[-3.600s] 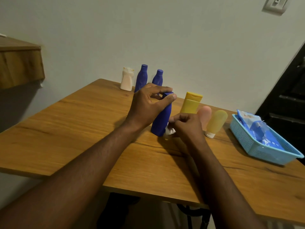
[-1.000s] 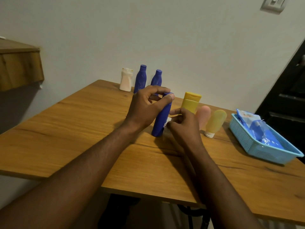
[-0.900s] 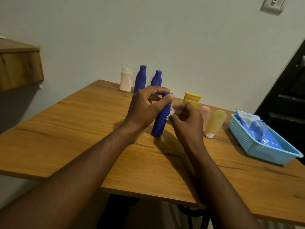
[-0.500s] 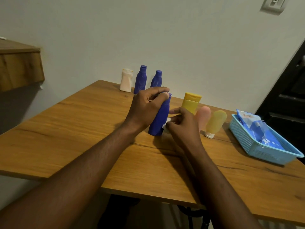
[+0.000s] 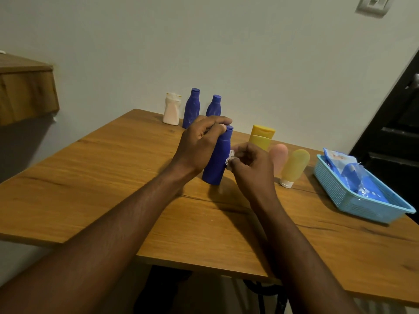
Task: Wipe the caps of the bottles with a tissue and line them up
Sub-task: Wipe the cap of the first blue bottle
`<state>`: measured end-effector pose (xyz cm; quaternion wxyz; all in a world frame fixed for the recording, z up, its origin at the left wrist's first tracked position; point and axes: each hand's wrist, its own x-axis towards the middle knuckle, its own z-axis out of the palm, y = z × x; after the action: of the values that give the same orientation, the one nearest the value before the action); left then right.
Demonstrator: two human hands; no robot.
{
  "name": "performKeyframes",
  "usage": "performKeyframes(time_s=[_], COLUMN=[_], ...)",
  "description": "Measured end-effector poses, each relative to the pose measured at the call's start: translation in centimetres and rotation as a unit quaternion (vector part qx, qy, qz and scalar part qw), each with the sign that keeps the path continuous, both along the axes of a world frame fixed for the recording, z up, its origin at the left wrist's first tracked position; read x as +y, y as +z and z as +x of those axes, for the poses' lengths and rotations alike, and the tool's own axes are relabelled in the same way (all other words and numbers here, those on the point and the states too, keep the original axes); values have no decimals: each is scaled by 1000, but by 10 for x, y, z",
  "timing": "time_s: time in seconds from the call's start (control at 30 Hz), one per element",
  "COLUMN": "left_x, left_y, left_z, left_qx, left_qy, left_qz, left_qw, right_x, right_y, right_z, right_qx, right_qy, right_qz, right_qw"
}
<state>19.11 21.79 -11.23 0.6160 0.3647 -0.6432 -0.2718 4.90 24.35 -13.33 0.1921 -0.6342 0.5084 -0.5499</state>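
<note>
Blue bottle (image 5: 216,162) tilted, capped | left hand (image 5: 199,143) grips it | right hand (image 5: 251,166) pinches tissue (image 5: 229,158)

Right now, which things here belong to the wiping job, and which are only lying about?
Job: held blue bottle in the left hand, tissue in the right hand, white bottle, tall blue bottle, short blue bottle, yellow tube, pink bottle, pale yellow bottle.
Lying about: blue basket, packets inside it, wall switch, wooden shelf.

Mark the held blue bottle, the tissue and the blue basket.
held blue bottle (image 5: 218,159): head view, middle of its body.
tissue (image 5: 229,158): head view, white wad showing beside the bottle.
blue basket (image 5: 328,182): head view, its mesh side wall.
</note>
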Motion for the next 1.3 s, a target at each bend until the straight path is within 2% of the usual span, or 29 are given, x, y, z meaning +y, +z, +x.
performKeyframes(time_s=[0.17, 0.27, 0.47, 0.73, 0.97, 1.17, 1.3], left_x=[5, 4, 3, 6, 5, 4, 3], left_y=[1, 1, -1, 0, 0, -1, 0], left_z=[-2, -1, -5, -4, -2, -1, -1], left_qx=[-6, -11, -27, -31, -27, -27, -25], left_qy=[2, -2, -15, 3, 19, 18, 14], left_qz=[8, 6, 10, 13, 1, 2, -8], left_qw=[1000, 1000, 999, 999, 999, 999, 1000], right_x=[11, 10, 6, 10, 8, 11, 10], right_y=[10, 10, 8, 9, 9, 14, 14], right_z=[4, 5, 4, 8, 9, 7, 11], right_qx=[-34, -22, 20, 67, 134, 88, 96], right_qy=[-23, -28, -12, 24, 17, 11, -14], right_qz=[-151, -208, -160, -168, -125, -194, -176], right_qw=[988, 978, 987, 983, 983, 977, 980])
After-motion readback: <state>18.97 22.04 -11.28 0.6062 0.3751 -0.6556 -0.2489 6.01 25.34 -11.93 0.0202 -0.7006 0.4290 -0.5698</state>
